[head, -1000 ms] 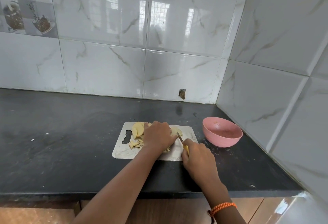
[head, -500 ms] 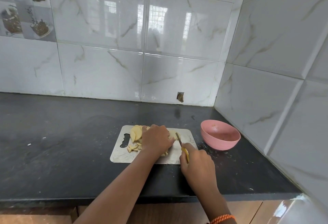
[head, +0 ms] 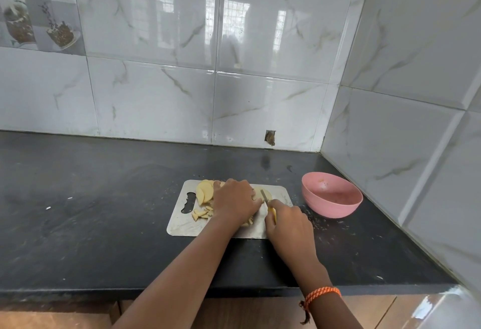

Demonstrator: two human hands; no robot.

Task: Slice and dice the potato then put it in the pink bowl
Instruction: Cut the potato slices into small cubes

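While the left hand [head: 235,202] lies knuckles-up over the middle of the metal cutting board [head: 182,227], its fingers curled down onto the potato [head: 204,192] pieces beneath it, the right hand [head: 289,224] grips a knife [head: 268,202] by its yellow handle, fingers wrapped round it. The short blade points away from the person and sits just beside the left hand's fingertips, against a pale slice at the far right part of the board. The potato is all on the board: a fan of flat slices lies at the far left corner, touching the left hand's edge, a scatter of small diced bits sits nearer, beside the board's handle cut-out, and a few more bits peek out under the left wrist. How much potato the left hand covers cannot be told.

The pink bowl [head: 331,194] stands on the black counter [head: 91,224] to the right of the board, near but apart from it, close to the tiled corner wall [head: 390,133]. Its inside shows only faint smears and specks; no potato pieces can be seen in it.

An orange braided band [head: 322,293] circles the right wrist
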